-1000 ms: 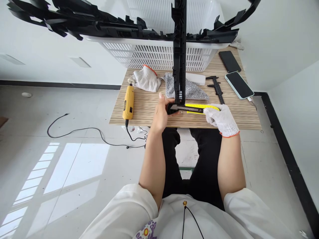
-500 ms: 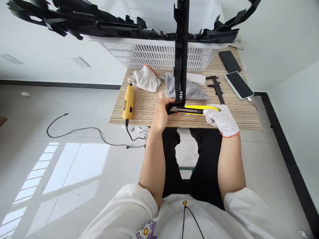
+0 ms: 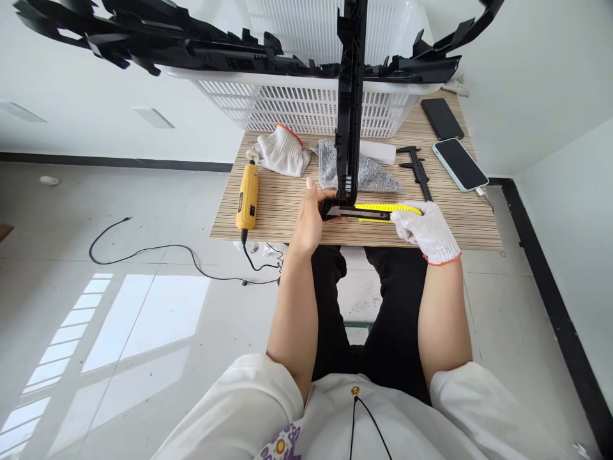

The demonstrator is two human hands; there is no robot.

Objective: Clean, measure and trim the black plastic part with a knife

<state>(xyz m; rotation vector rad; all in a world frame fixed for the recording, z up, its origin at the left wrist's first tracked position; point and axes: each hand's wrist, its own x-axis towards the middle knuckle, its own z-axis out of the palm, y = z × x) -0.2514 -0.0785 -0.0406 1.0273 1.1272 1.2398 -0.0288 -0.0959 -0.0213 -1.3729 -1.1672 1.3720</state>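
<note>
A long black plastic trim piece point(image 3: 349, 108) reaches from the table's front up past the basket. My bare left hand point(image 3: 310, 220) is closed around its near end, thumb up. In a white knit glove, my right hand point(image 3: 424, 231) grips a yellow utility knife point(image 3: 383, 209) that points left. The knife's blade lies at or just in front of the near end of the trim piece; whether it touches is not clear. Behind the trim piece a grey cloth point(image 3: 376, 174) is bunched on the wooden table point(image 3: 278, 220).
A white plastic basket point(image 3: 287, 96) at the back bears more black trim pieces point(image 3: 211, 54). Left on the table are a yellow rotary tool point(image 3: 248, 198) and a white glove point(image 3: 283, 153). A black caliper point(image 3: 417, 169) and two phones point(image 3: 460, 165) lie right. A cable point(image 3: 177, 246) trails across the floor.
The upper part of the trim piece has shifted very slightly right. Both hands and the knife stay nearly where they were.
</note>
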